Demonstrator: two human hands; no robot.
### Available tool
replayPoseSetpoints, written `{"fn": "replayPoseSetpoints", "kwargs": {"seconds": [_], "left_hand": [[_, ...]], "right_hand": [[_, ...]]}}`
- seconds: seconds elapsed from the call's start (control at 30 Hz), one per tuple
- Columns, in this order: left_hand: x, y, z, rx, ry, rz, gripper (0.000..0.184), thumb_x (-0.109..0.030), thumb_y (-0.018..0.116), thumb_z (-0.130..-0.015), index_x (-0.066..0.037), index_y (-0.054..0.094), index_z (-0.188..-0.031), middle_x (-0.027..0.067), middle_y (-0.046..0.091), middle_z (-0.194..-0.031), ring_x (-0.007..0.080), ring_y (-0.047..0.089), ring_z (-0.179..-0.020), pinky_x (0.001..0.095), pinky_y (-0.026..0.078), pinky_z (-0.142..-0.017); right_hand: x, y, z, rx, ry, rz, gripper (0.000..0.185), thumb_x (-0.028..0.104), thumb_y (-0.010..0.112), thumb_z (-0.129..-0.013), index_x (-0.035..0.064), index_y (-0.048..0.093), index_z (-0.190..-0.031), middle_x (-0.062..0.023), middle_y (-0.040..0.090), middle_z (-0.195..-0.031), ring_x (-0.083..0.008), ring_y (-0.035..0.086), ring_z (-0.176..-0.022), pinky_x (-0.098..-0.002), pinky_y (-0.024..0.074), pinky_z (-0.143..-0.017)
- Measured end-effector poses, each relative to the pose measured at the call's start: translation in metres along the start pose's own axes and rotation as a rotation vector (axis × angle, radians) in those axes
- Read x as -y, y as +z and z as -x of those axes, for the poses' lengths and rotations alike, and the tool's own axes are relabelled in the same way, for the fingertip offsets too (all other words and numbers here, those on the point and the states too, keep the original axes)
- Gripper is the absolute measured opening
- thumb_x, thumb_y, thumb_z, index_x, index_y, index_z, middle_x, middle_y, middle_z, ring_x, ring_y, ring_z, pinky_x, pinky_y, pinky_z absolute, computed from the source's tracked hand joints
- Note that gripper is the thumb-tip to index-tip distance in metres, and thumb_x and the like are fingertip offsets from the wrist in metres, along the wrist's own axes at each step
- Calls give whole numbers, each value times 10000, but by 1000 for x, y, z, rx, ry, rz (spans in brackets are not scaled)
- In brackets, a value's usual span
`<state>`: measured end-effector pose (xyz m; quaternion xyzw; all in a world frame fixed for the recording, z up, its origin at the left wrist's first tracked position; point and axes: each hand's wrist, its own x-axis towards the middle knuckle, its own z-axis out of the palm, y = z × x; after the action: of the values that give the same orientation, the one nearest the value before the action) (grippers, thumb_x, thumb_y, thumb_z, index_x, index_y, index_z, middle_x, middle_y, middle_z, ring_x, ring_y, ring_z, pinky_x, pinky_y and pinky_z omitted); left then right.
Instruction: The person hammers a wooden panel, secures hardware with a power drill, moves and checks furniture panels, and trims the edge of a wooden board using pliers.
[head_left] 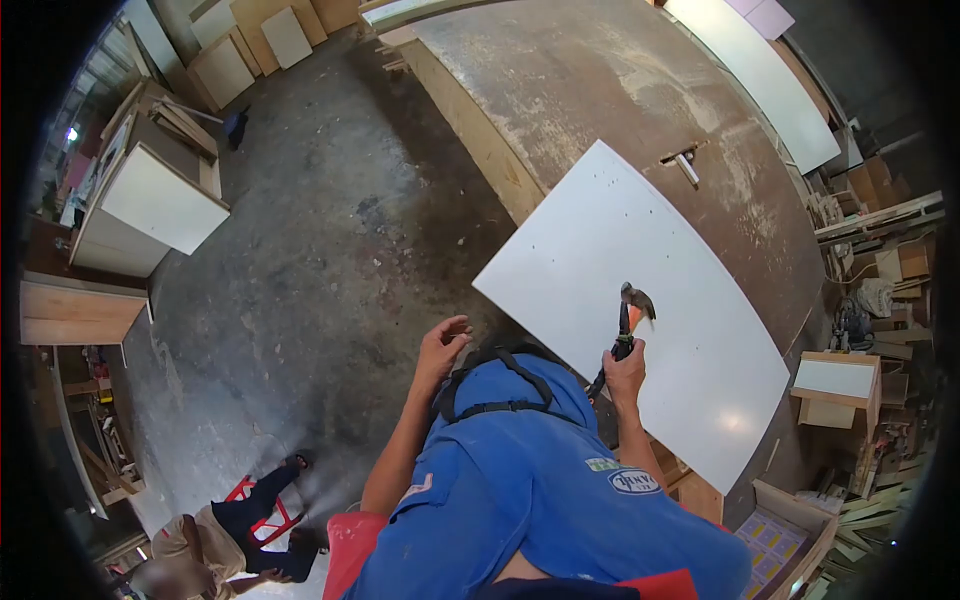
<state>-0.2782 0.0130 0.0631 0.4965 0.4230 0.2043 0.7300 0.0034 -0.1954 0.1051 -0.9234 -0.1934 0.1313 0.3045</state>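
My right hand (625, 372) is closed round the dark handle of a claw hammer (637, 302), its metal head pointing away from me over a white panel (610, 240). Small dark marks dot the panel, which lies tilted across the edge of a large worn brown worktable (560, 90). To the left of the panel, my left hand (443, 345) is raised beside my waist over the floor, fingers curled but apart, with nothing visible in them.
A seated person (215, 545) is at the lower left on a red-framed seat. White-panelled furniture (165, 200) stands at the left. On the worktable lies a small white cylindrical object (687, 169). A wooden box (835, 392) and wood scraps are at the right.
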Motion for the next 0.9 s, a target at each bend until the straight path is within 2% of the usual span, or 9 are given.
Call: {"fn": "replayPoseSetpoints", "kwargs": {"seconds": [0.2, 0.33, 0.4, 0.47, 0.5, 0.6, 0.67, 0.77, 0.9], "left_hand": [[-90, 14, -42, 198, -3, -76, 466, -177, 633, -932, -2, 522, -1350, 127, 651, -1185, 194, 617, -1081, 321, 494, -907], [-134, 50, -69, 647, -382, 164, 653, -216, 667, -927, -46, 362, -1478, 88, 647, -1053, 153, 587, -1055, 281, 481, -909], [-170, 56, -74, 700, -445, 149, 576, -210, 664, -927, -52, 410, -1419, 40, 605, -897, 108, 588, -859, 259, 502, -759], [-186, 53, -87, 577, -193, -155, 406, -202, 651, -931, -54, 486, -1271, -2, 541, -798, 74, 535, -698, 243, 462, -592], [-184, 45, -103, 539, -283, -30, 305, -190, 640, -928, -61, 492, -1162, -19, 516, -755, 71, 495, -603, 231, 400, -498], [-188, 27, -147, 513, -174, -39, 210, -176, 622, -922, -87, 481, -1051, -7, 520, -739, 84, 505, -568, 231, 406, -488], [-192, 14, -202, 591, -76, -150, 487, -166, 601, -920, -29, 398, -1340, 13, 558, -738, 81, 528, -588, 235, 425, -515], [-238, 19, -284, 652, 36, -175, 170, -135, 626, -903, -127, 492, -1006, -28, 524, -718, 74, 519, -576, 230, 407, -463], [-258, 41, -403, 647, -25, -184, 194, -115, 635, -892, -136, 489, -1019, 3, 526, -746, 100, 497, -531, 255, 395, -439]], "right_hand": [[96, 34, -29, 65, 34, -519, 263, 77, 658, -776, 39, 487, -971, -17, 516, -780, -110, 504, -670, -293, 455, -614], [163, 80, -29, 85, 27, -655, 356, 143, 694, -764, 17, 499, -1034, -47, 528, -776, -157, 522, -711, -333, 467, -642], [188, 99, -23, 64, -100, -605, 366, 176, 703, -798, -6, 513, -1053, -96, 589, -782, -197, 582, -723, -361, 493, -667], [206, 111, -23, 76, -63, -760, 359, 195, 702, -824, -7, 527, -1064, -115, 619, -816, -196, 605, -746, -361, 499, -674], [215, 108, -25, 29, -94, -691, 358, 204, 689, -849, -11, 529, -1088, -128, 631, -817, -198, 613, -741, -362, 501, -674], [219, 107, -23, -122, -10, -593, 323, 196, 662, -866, -17, 533, -1071, -126, 623, -790, -200, 612, -716, -360, 497, -659], [220, 107, -16, -239, 93, -590, 303, 185, 655, -865, -18, 535, -1055, -125, 622, -783, -191, 607, -704, -353, 490, -648], [225, 108, 6, -394, 349, -602, 228, 126, 631, -844, -11, 543, -1004, -113, 626, -786, -156, 597, -695, -327, 480, -646], [226, 125, 56, -606, 481, -593, 187, 65, 604, -808, 7, 559, -980, -87, 650, -836, -159, 618, -750, -306, 493, -718]]}}
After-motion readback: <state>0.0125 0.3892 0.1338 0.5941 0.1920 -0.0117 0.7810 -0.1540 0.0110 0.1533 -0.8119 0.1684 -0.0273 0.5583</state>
